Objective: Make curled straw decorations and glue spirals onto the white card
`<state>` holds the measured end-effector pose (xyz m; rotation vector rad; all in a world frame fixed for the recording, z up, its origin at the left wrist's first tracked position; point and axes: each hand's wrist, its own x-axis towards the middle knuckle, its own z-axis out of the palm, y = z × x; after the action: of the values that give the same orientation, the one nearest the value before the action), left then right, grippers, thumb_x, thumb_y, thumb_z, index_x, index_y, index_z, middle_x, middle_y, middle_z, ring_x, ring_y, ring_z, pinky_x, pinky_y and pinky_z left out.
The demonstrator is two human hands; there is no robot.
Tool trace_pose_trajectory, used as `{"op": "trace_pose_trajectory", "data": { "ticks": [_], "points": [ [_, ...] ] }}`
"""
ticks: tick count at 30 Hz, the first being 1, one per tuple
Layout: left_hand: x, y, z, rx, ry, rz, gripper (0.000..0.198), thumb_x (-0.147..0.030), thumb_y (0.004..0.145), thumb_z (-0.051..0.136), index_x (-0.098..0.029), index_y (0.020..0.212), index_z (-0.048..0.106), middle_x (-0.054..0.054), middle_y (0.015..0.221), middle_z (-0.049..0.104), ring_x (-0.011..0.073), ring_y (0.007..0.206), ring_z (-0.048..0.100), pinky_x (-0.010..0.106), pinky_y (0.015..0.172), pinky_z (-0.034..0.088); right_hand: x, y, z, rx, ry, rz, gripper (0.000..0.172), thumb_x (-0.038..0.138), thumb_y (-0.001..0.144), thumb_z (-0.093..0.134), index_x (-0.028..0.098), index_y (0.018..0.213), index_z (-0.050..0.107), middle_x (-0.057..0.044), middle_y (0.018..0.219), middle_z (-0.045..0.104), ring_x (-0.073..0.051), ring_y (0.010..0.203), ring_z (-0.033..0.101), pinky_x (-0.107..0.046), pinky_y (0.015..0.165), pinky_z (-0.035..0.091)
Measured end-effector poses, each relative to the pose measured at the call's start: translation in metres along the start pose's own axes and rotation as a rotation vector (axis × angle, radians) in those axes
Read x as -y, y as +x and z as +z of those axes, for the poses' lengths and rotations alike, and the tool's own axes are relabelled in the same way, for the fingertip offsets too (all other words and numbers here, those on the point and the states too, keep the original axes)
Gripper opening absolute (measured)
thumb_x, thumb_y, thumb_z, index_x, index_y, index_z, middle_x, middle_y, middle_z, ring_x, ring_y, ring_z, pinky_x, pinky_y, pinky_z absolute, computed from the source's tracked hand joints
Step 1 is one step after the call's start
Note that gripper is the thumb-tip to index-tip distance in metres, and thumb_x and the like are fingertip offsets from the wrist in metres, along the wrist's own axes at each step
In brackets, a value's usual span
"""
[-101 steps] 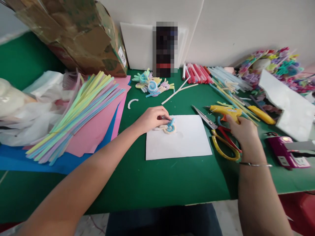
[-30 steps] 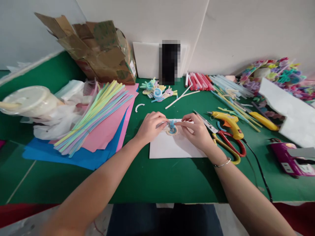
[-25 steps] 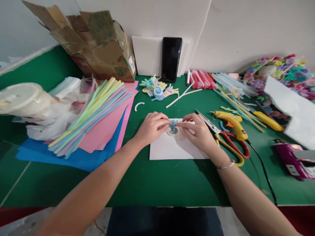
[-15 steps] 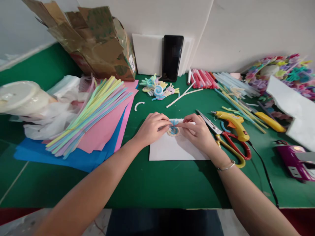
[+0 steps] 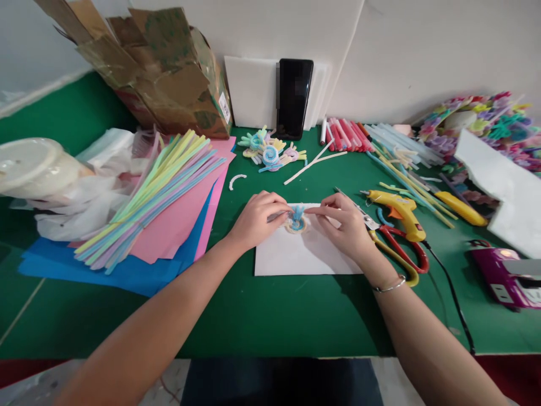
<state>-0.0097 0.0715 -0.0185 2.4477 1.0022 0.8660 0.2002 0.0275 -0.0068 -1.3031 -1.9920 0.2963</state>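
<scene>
A small pipe cleaner figure (image 5: 297, 224), a blue coil edged in pale yellow with blue loops standing up at its top, lies on a white board (image 5: 291, 259). At its left side, my left hand (image 5: 260, 221) has thumb and index finger close together on the edge of the blue loops. My right hand (image 5: 344, 224) is on the other side, index finger stretched toward the loops and thumb lower, with nothing visible between them. Beside my right wrist lie scissors (image 5: 399, 248) with red and yellow handles.
Behind the scissors is a yellow glue gun (image 5: 399, 211) with a black cord. Bundled pipe cleaners (image 5: 152, 203) rest on coloured sheets at left. Finished pipe cleaner pieces (image 5: 270, 152), a phone (image 5: 295, 98) and pink markers (image 5: 344, 135) are at the back. A purple power strip (image 5: 501, 276) sits at right.
My right fingers have drawn slightly back from the blue loops, so more of them shows. My left hand stays at the figure's left side. The view has shifted slightly.
</scene>
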Motion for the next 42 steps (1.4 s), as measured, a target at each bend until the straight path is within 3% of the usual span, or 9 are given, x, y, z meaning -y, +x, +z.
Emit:
{"op": "trace_pose_trajectory", "data": {
  "ticks": [3,15,42],
  "points": [
    [0.000,0.000,0.001,0.019,0.010,0.019,0.014,-0.022,0.087,0.053,-0.021,0.086,0.068,0.003,0.088,0.067,0.0174,0.084,0.055,0.033,0.077,0.040,-0.001,-0.001,0.007,0.072,-0.009,-0.021,0.028,0.014,0.084,0.049,0.028,0.093,0.072,-0.005,0.085,0.055,-0.019,0.079,0.054,-0.037,0.071,0.046],
    [-0.001,0.000,0.001,0.046,0.009,0.015,0.017,-0.022,0.088,0.051,-0.022,0.088,0.068,0.003,0.090,0.067,0.0181,0.087,0.055,0.034,0.078,0.040,-0.003,-0.001,0.011,0.108,-0.002,0.008,0.030,0.011,0.084,0.048,0.028,0.097,0.069,-0.006,0.088,0.053,-0.020,0.083,0.052,-0.038,0.076,0.045],
    [-0.002,0.000,0.002,0.050,-0.021,0.032,0.019,-0.017,0.088,0.050,-0.020,0.093,0.067,0.004,0.093,0.062,0.0182,0.089,0.053,0.034,0.080,0.043,-0.007,-0.001,0.015,0.105,-0.015,-0.001,0.031,0.007,0.082,0.048,0.025,0.093,0.071,-0.006,0.089,0.054,-0.020,0.081,0.051,-0.038,0.076,0.044]
  ]
}}
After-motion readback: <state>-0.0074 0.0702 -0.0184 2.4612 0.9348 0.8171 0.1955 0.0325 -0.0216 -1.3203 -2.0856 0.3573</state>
